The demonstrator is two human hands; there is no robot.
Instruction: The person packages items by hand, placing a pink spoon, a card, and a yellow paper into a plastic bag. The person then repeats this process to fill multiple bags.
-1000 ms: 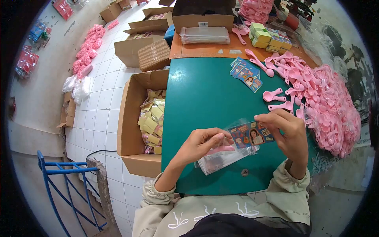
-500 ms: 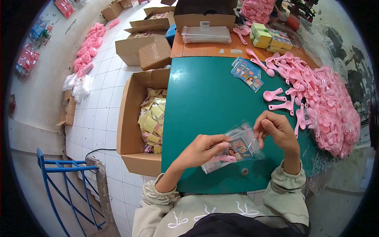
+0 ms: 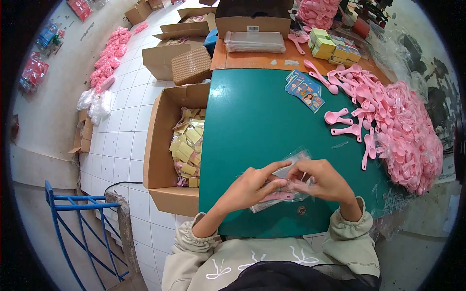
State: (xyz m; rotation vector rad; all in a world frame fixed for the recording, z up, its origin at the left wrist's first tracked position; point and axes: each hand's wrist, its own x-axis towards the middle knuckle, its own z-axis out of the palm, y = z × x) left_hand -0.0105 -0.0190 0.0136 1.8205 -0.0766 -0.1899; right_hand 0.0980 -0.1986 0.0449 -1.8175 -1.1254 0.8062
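- left hand pinches the clear plastic bag, a pink spoon inside it
- right hand grasps the same bag's other side
- bag rests on the green table near its front edge

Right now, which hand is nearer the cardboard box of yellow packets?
Left. The left hand holds the clear bag on the side toward the cardboard box; the right hand holds its far side.

Green tabletop, near edge: left hand and right hand, fingertips meeting, both pinching one clear bag with a pink spoon inside. Right side: heap of pink spoons. Farther back: printed cards. Left, on the floor: open cardboard box of yellow packets.
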